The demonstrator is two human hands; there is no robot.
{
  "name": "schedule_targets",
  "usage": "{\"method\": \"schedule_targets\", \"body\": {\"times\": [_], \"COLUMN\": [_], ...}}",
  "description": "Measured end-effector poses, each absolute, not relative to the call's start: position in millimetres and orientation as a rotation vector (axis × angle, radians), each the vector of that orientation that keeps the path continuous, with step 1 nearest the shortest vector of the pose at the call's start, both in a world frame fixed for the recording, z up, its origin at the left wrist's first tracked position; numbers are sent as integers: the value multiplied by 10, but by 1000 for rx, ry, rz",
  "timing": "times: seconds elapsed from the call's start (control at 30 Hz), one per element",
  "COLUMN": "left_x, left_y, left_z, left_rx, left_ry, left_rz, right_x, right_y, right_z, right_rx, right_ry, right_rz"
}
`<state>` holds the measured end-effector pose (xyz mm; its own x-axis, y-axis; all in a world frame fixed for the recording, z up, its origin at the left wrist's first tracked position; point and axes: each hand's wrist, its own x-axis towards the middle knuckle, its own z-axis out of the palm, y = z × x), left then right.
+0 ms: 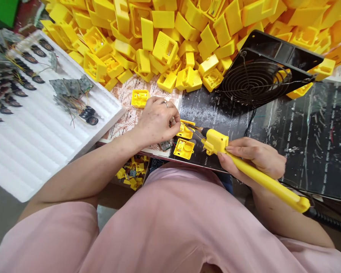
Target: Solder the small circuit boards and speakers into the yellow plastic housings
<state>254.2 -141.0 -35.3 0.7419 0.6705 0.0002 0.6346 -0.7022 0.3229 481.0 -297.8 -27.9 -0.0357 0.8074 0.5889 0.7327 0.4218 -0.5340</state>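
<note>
My right hand (254, 157) is wrapped round a yellow soldering iron (217, 141), whose dark cable trails off to the right. Its tip reaches into a small yellow plastic housing (185, 131) at the front of the table. My left hand (160, 119) is closed, thumb and fingers pinched together at that housing's left side; what they pinch is hidden. Just below lies a second open housing (184, 148) with metal contacts and a perforated round patch. A small circuit board (165, 145) rests left of it, partly under my left hand. Beyond my knuckles sits another housing (140, 98).
A big heap of yellow housings (165, 49) fills the back. At right a black fan (252, 76) with a wire grille leans on the table. A white foam tray (74, 125) at left bears circuit boards with wired speakers. Below the edge is a box of yellow parts (133, 172).
</note>
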Motion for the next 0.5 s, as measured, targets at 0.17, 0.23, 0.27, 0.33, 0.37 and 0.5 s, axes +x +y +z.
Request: {"method": "schedule_targets", "body": {"times": [0.17,0.23,0.27,0.33,0.37,0.5], "left_x": [2545,2548,2550,2553,2554,2555], "left_y": [-1415,-1416,-1416,-1416,-1416,-1412], "left_z": [-388,-397,-400,-402,-401,-387], "left_rx": [2679,2687,2689,2691,2692,2699], "left_ry": [1016,1017,1016,1013,1013,1023], "left_rz": [215,225,224,207,197,174], "right_x": [4800,4825,4844,4885,4902,4918], "right_y": [-2932,-2939,-2950,-2978,-2991,-3005], "right_z": [-261,-240,-228,-207,-200,-198], "right_rx": [-1174,-1155,-1164,-1208,-1233,-1252], "right_ry": [-1940,-1938,-1915,-1870,-1862,-1853], "right_rz": [-6,12,17,18,14,2]}}
